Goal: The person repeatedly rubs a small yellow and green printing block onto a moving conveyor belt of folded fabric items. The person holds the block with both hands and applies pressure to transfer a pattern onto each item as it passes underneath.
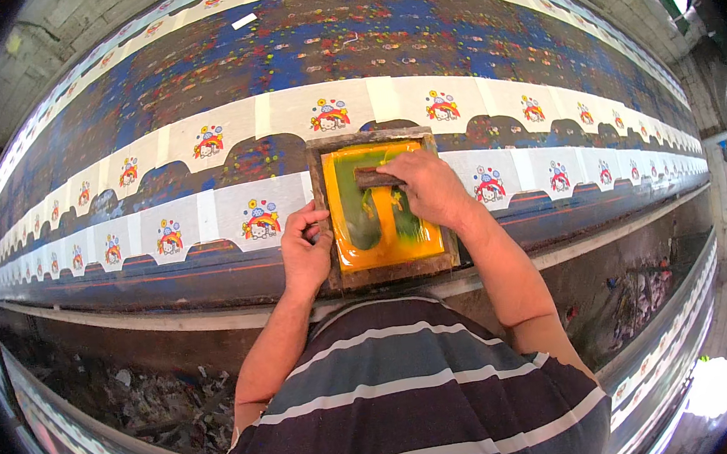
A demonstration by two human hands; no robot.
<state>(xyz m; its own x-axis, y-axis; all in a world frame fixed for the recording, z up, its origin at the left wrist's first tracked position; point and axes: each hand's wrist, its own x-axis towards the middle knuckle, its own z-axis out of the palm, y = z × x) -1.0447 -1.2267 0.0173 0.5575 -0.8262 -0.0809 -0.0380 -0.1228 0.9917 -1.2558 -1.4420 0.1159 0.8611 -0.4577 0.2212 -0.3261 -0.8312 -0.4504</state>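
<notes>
A wooden-framed printing screen [395,273] lies over the near row of printed pieces, straight in front of me. Yellow ink [393,249] coats much of its mesh, with greenish areas where the layer looks thinner. My right hand [425,185] grips a short brown squeegee [371,177] on the mesh, towards the far side of the screen. A streak of thicker ink runs from the squeegee towards me. At the screen's left edge my left hand [303,243] has its fingers curled against the wooden frame. Whatever lies beneath the screen is hidden.
White fabric pieces [332,115] with colourful cartoon prints stand in rows along the long, paint-spotted table [295,38]. A small white scrap [244,21] lies at the back. The table's near ledge [172,317] runs before me; rubbish [172,408] lies below it.
</notes>
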